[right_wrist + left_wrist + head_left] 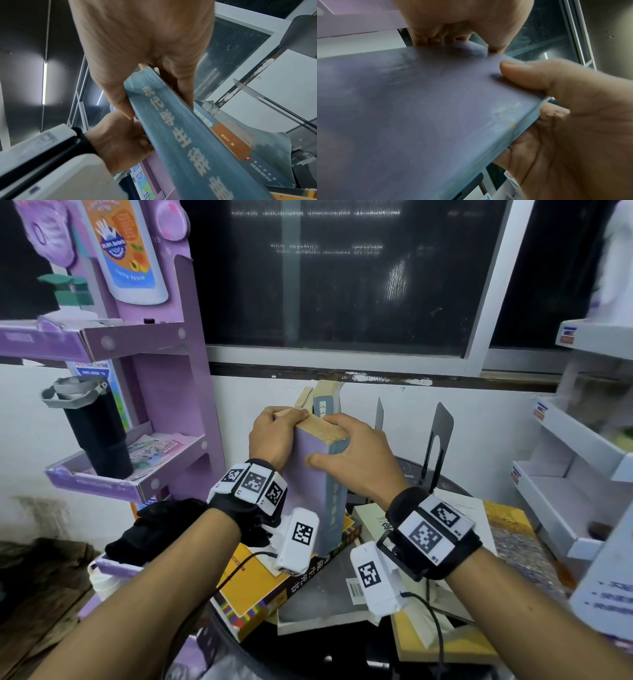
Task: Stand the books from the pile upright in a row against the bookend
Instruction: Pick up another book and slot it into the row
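I hold a thick book with a lilac cover and yellowed pages upright over the pile. My left hand grips its top left corner. My right hand grips the top at the spine, thumb on the cover. In the left wrist view the cover fills the frame under the right thumb. The right wrist view shows the blue spine. Behind stands a blue book with another leaning beside it. A black metal bookend stands to the right. The pile includes a yellow book and a white book.
A purple display shelf holding a black tumbler stands at the left. White shelving is at the right. A second thin bookend stands by the upright books. The pile lies on a dark round table below a window.
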`<state>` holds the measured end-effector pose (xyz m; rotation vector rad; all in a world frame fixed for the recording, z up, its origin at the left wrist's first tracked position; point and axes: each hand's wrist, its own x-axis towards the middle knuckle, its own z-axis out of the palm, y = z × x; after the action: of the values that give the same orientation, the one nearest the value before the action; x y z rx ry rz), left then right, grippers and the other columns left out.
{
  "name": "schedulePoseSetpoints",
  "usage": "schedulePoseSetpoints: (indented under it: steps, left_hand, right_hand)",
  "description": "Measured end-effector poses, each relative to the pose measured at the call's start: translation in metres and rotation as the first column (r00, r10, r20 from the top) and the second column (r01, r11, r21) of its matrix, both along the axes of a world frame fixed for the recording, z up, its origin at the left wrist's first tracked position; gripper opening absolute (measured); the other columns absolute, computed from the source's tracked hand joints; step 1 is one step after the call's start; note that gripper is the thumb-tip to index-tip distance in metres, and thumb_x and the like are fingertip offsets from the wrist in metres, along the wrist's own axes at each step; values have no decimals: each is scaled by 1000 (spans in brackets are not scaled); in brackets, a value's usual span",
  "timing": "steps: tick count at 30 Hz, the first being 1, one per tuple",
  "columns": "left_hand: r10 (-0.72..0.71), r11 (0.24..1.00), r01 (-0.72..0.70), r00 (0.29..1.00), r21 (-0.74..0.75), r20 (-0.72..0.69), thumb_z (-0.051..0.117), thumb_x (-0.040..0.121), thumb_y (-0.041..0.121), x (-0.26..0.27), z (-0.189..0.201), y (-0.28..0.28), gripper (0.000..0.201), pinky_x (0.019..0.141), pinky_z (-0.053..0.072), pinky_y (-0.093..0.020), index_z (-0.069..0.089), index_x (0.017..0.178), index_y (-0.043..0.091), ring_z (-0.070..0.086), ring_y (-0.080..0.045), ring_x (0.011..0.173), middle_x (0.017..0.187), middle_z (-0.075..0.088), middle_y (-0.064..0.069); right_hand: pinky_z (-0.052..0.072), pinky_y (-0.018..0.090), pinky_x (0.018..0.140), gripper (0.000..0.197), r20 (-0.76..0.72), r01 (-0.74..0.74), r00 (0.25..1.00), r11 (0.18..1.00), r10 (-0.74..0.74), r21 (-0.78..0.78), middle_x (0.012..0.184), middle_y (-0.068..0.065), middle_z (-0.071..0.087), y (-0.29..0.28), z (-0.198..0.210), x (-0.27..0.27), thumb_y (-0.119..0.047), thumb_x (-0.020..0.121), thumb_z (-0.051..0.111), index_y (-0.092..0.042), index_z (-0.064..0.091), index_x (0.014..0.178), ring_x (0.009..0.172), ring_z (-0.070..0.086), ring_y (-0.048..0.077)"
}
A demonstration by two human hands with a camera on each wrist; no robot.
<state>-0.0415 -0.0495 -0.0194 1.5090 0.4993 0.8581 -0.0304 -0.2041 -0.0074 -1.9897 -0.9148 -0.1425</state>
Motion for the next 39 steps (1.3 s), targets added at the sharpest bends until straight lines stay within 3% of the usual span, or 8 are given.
schedulePoseSetpoints:
  steps: [3, 6, 20, 22, 24, 27, 33, 39]
  left_hand:
    - [-5, 1000, 5, 1000, -18, -6, 66, 66, 41, -1, 1, -4, 33, 95, 49, -44, 58, 90, 21, 64, -19, 95, 94, 67, 2]
    - [-7, 1000, 7, 1000, -28, 4, 66, 65, 40, -1, 2, -7, 30, 95, 49, -46, 54, 87, 22, 65, -21, 95, 91, 66, 1]
    - [-57, 998, 57, 998, -28, 5, 59, 64, 46, 1, 8, -11, 32, 99, 45, -45, 64, 82, 20, 62, -27, 105, 101, 69, -7]
    - [-121, 993, 121, 993, -4, -6, 51, 66, 54, 6, 10, -11, 38, 103, 41, -47, 65, 76, 20, 58, -32, 110, 109, 67, -15]
    - [-140, 990, 140, 990, -12, 3, 48, 69, 54, 12, 13, -8, 35, 104, 40, -47, 67, 71, 25, 59, -28, 107, 104, 68, -9]
    - [-102, 995, 102, 994, -12, 28, 48, 75, 49, 21, 14, -2, 27, 103, 41, -42, 64, 84, 28, 58, -26, 111, 112, 66, 1]
    - [-44, 992, 47, 999, 116, -20, 56, 90, 35, 43, 9, 13, 33, 88, 38, -26, 60, 119, 20, 55, -16, 109, 119, 61, 3]
    - [-86, 946, 122, 988, 300, -132, 57, 89, 37, 64, 9, 22, 48, 105, 39, -43, 48, 136, 27, 47, -23, 125, 141, 47, -8]
  right_hand:
    - [47, 23, 89, 66, 11, 35, 999, 998, -34, -50, 120, -2, 62, 3, -3, 1, -36, 72, 74, -31, 52, 134, 111, 55, 17]
    - [49, 38, 93, 64, 36, 53, 998, 995, -50, -87, 115, 1, 64, 4, -3, -3, -42, 73, 72, -31, 50, 132, 110, 55, 25]
    - [51, 28, 71, 48, 126, 92, 988, 995, -87, -41, 83, -2, 68, -3, 3, -2, -33, 71, 74, -27, 61, 117, 74, 61, 18]
    - [48, 27, 67, 44, 141, 113, 984, 993, -106, -40, 79, -4, 65, -8, 6, 3, -34, 72, 74, -27, 62, 113, 72, 60, 18]
    - [43, 24, 64, 41, 157, 135, 980, 990, -126, -49, 74, -7, 61, -13, 9, 9, -36, 72, 74, -27, 63, 110, 71, 58, 18]
    - [43, 23, 60, 34, 167, 158, 975, 986, -148, -47, 69, -6, 61, -23, 14, 21, -35, 72, 74, -26, 64, 103, 67, 58, 16]
    - [56, 35, 79, 38, 158, 242, 960, 969, -233, -40, 88, -1, 70, -35, 18, 52, -39, 71, 74, -24, 64, 105, 85, 64, 20]
    - [51, 31, 72, 28, 164, 327, 935, 943, -313, -63, 83, 2, 67, -25, 13, 78, -33, 70, 71, -21, 62, 94, 83, 61, 26]
